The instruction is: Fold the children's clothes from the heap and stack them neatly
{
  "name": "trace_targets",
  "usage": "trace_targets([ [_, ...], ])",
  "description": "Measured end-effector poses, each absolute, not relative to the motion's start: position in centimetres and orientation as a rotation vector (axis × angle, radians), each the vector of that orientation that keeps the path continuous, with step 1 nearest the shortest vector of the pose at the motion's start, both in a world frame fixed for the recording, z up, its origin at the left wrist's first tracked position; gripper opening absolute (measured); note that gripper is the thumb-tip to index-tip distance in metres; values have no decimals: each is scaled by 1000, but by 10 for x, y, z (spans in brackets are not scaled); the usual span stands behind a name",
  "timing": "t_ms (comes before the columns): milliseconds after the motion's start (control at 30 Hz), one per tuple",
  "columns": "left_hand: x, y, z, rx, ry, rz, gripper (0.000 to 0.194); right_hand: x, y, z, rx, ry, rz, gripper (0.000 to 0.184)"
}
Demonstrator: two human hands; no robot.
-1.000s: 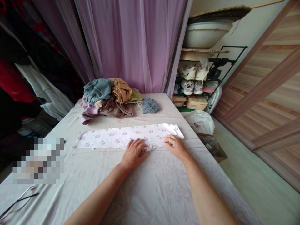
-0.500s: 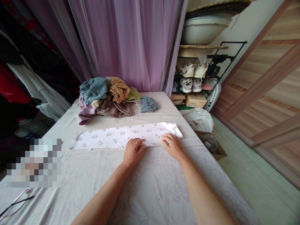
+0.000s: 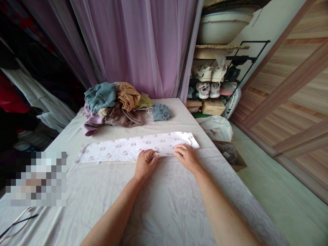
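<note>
A white garment [image 3: 123, 147] with small grey and red prints lies across the bed, folded into a long flat strip. Its kind cannot be made out; a small white tag sticks out at the near left edge. My left hand [image 3: 146, 164] is at the near edge, right of the strip's middle, with bent fingers closed on the cloth. Close to the right end, my right hand [image 3: 187, 157] has its fingers curled and its thumb close under them, also closed on the near edge. The cloth between the hands lies nearly flat.
Behind the strip is a pile of crumpled clothes [image 3: 120, 114], with a folded blue-grey garment [image 3: 162, 112] beside it. Eyeglasses [image 3: 17, 222] rest at the bed's near left. Right of the bed stand a shoe rack [image 3: 225, 82], a plastic bag [image 3: 220, 128] and a cardboard box [image 3: 238, 162].
Both hands stay at the near edge of the white garment; the right hand has shifted very slightly left. The view has tilted a little, and the garment lies nearly the same.
</note>
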State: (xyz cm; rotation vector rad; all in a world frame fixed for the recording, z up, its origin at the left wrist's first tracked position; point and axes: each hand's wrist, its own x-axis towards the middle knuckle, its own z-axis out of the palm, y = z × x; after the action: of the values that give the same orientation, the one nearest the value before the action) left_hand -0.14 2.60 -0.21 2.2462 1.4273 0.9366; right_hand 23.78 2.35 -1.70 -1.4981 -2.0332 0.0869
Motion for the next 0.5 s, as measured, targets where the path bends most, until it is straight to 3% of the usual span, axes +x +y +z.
trace_targets([
  [500, -7, 21, 0, 2280, 1362, 791, 18, 246, 21, -13, -1390, -2137, 79, 17],
])
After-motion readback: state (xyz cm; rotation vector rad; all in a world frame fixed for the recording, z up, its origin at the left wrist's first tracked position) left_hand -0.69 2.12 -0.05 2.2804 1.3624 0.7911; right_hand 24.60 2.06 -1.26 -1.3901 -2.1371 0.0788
